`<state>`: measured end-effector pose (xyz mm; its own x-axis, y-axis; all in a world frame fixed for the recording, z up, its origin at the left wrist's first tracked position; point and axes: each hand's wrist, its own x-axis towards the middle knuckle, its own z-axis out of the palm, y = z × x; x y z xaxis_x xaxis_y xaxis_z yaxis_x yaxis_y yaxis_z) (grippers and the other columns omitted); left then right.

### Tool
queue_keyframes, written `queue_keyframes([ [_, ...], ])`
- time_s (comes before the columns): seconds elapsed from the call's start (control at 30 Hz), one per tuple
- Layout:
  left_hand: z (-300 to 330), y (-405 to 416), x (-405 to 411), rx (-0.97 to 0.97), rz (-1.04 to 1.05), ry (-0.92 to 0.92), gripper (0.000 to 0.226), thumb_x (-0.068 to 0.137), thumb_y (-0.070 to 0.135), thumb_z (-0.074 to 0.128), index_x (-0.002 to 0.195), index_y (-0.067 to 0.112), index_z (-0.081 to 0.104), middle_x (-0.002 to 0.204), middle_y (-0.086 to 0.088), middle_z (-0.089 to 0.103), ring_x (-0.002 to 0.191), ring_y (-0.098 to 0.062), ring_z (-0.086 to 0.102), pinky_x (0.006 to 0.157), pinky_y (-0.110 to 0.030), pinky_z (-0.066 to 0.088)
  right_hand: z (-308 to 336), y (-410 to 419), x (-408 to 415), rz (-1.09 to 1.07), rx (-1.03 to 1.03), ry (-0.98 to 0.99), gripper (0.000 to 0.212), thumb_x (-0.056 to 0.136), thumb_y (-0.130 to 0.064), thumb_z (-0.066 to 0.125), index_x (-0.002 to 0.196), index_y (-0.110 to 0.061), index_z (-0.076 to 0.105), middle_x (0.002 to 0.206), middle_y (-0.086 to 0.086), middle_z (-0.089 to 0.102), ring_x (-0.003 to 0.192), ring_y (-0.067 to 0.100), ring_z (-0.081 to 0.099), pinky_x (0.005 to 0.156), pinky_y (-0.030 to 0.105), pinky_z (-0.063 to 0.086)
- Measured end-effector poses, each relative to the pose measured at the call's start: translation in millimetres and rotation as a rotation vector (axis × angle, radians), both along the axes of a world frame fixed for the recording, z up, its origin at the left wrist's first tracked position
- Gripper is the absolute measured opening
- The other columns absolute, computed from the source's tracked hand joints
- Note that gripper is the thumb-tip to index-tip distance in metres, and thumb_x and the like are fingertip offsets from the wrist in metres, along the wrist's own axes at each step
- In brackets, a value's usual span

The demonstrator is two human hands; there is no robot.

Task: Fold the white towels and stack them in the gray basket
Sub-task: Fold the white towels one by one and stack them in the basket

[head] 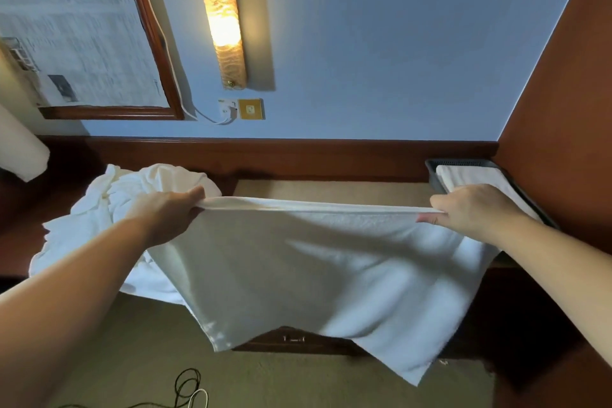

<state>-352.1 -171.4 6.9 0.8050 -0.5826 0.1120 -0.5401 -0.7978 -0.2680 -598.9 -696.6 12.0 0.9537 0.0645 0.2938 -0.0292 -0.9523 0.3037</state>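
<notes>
We observe the left hand (pixel 172 214) and the right hand (pixel 470 209) each pinching an upper corner of a white towel (pixel 298 268), fingers clamped on its taut top edge. It hangs above the desk (pixel 331 190). The gray basket (pixel 440 175), far right, holds a folded towel (pixel 477 179). An unfolded pile (pixel 126 195) lies left.

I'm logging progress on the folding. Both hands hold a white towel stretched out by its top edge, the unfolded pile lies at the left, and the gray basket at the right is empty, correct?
Not quite: the gray basket already holds a folded towel, as the head view shows. The rest stands.
</notes>
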Motion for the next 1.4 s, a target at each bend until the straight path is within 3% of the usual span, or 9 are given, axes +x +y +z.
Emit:
queue_keyframes([
  [0.07, -8.0, -4.3, 0.6, -0.057, 0.035, 0.077, 0.041, 0.105, 0.053, 0.028, 0.130, 0.028, 0.048, 0.085, 0.002, 0.065, 0.076, -0.026, 0.064, 0.071, -0.041, 0.053, -2.7, -0.4, -2.5, -0.090, 0.039, 0.052, 0.069, 0.081, -0.094, 0.016, 0.063, -0.028, 0.026, 0.048, -0.006, 0.035, 0.047, 0.025, 0.037, 0.047, 0.033, 0.030],
  [0.2, -24.6, -9.9, 7.5, -0.069, 0.031, 0.229, 0.025, 0.106, 0.052, 0.038, 0.120, 0.034, 0.049, 0.092, 0.002, 0.065, 0.078, -0.023, 0.060, 0.074, -0.038, 0.051, -7.5, -10.2, -1.9, -0.244, 0.261, 0.258, 0.071, 0.075, -0.094, 0.039, 0.069, -0.023, 0.043, 0.062, -0.001, 0.055, 0.062, 0.017, 0.053, 0.060, 0.036, 0.046],
  [0.33, -37.1, -22.4, 22.0, -0.136, -0.103, 0.171, 0.023, 0.105, 0.047, 0.049, 0.120, 0.029, 0.051, 0.102, -0.005, 0.071, 0.073, -0.026, 0.053, 0.066, -0.034, 0.043, -18.9, -28.1, 11.9, -0.280, 0.311, 0.342, 0.074, 0.072, -0.095, 0.037, 0.070, -0.021, 0.046, 0.065, -0.002, 0.057, 0.065, 0.011, 0.054, 0.060, 0.032, 0.044],
  [0.5, -53.9, -52.6, 65.6, -0.098, -0.087, 0.257, 0.037, 0.098, 0.067, 0.032, 0.115, 0.036, 0.045, 0.105, -0.002, 0.071, 0.085, -0.033, 0.067, 0.071, -0.040, 0.054, -38.0, -58.4, 53.4, -0.292, 0.307, 0.401, 0.072, 0.075, -0.090, 0.034, 0.073, -0.020, 0.045, 0.064, 0.000, 0.055, 0.062, 0.012, 0.053, 0.054, 0.027, 0.036],
  [0.7, -90.1, -117.0, 139.8, -0.103, -0.045, 0.323, 0.064, 0.089, 0.078, 0.014, 0.116, 0.030, 0.046, 0.108, -0.004, 0.069, 0.092, -0.035, 0.067, 0.075, -0.042, 0.052, -79.5, -125.3, 133.1, -0.220, 0.347, 0.417, 0.043, 0.097, -0.066, 0.039, 0.081, -0.025, 0.036, 0.063, -0.004, 0.052, 0.066, 0.028, 0.053, 0.066, 0.043, 0.049],
  [0.83, -128.1, -160.7, 187.4, -0.037, -0.001, 0.331, 0.041, 0.101, 0.062, 0.021, 0.116, 0.030, 0.042, 0.100, -0.005, 0.065, 0.086, -0.035, 0.067, 0.072, -0.048, 0.056, -112.5, -164.6, 188.3, -0.221, 0.356, 0.506, 0.029, 0.095, -0.053, 0.039, 0.083, -0.027, 0.035, 0.066, -0.002, 0.052, 0.065, 0.026, 0.050, 0.065, 0.044, 0.049],
  [0.97, -168.6, -202.6, 221.2, 0.045, 0.074, 0.330, 0.018, 0.108, 0.044, 0.032, 0.116, 0.028, 0.037, 0.103, -0.008, 0.063, 0.091, -0.038, 0.067, 0.074, -0.048, 0.053, -154.5, -188.3, 237.5, -0.198, 0.275, 0.626, 0.031, 0.104, -0.050, 0.037, 0.101, -0.021, 0.044, 0.091, 0.012, 0.067, 0.080, 0.036, 0.059, 0.065, 0.038, 0.037],
  [1.17, -212.7, -230.2, 261.2, 0.149, 0.152, 0.393, 0.012, 0.106, 0.025, 0.040, 0.117, 0.021, 0.039, 0.110, -0.010, 0.060, 0.102, -0.039, 0.062, 0.077, -0.054, 0.054, -209.5, -219.2, 281.0, -0.107, 0.367, 0.873, 0.035, 0.103, -0.064, 0.035, 0.087, -0.033, 0.038, 0.077, -0.009, 0.055, 0.069, 0.006, 0.054, 0.072, 0.035, 0.045],
  [1.4, -250.9, -259.7, 316.1, 0.302, 0.174, 0.398, 0.023, 0.103, 0.020, 0.042, 0.123, 0.013, 0.047, 0.126, -0.011, 0.060, 0.118, -0.035, 0.057, 0.084, -0.047, 0.044, -262.3, -252.8, 318.9, 0.081, 0.312, 0.769, 0.027, 0.105, -0.055, 0.038, 0.089, -0.034, 0.037, 0.067, -0.009, 0.052, 0.057, 0.005, 0.049, 0.053, 0.027, 0.033],
])
